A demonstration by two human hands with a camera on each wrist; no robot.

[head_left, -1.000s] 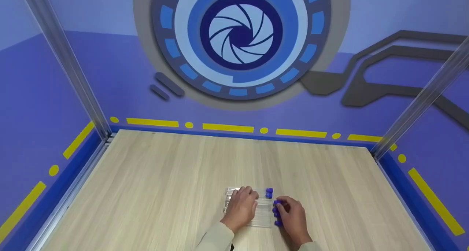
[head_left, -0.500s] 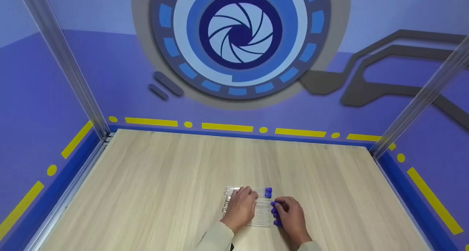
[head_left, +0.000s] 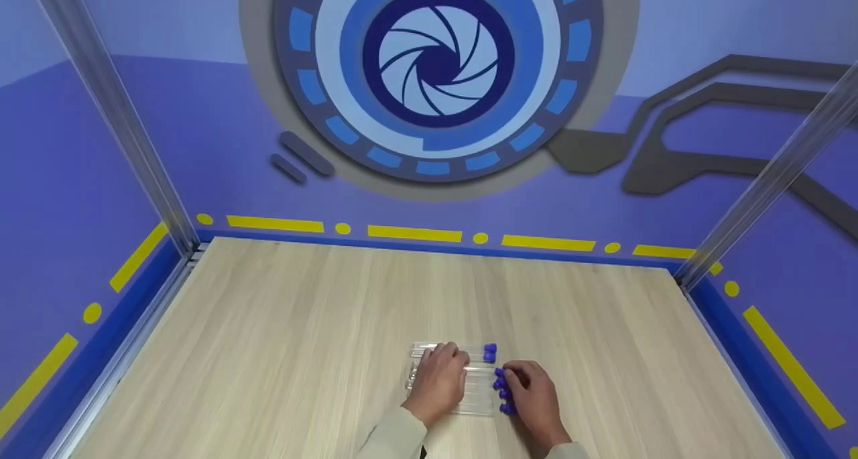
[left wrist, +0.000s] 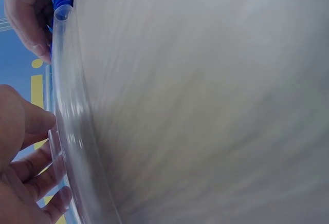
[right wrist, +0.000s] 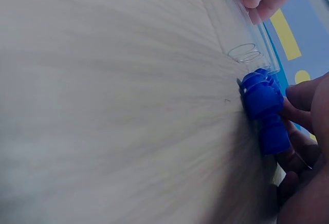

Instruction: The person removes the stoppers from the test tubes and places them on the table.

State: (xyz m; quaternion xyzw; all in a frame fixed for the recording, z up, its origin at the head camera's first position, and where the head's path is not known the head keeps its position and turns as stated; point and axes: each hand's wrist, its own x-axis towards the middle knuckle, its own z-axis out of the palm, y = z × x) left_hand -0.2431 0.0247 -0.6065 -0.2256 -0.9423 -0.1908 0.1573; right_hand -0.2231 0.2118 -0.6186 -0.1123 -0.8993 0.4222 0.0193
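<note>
Several clear test tubes point(head_left: 478, 397) lie side by side on the wooden table, mouths toward the right. My left hand point(head_left: 439, 382) reaches over them; in the left wrist view its thumb and fingers hold a tube point(left wrist: 54, 147) between them. Two tubes at the far side carry purple-blue caps point(head_left: 491, 352). My right hand point(head_left: 534, 392) pinches a purple-blue cap point(head_left: 499, 372) at the mouth of one tube. More loose blue caps point(right wrist: 263, 98) sit in a row beside the open tube mouths, right under the right hand's fingers.
The light wooden table point(head_left: 301, 338) reaches back to a blue wall panel point(head_left: 201, 137) with yellow dashes along its foot. Metal posts point(head_left: 127, 130) stand at the table's back corners.
My right hand and the pinched cap have shifted slightly left, closer to the tube mouths. The left hand stays over the tubes.
</note>
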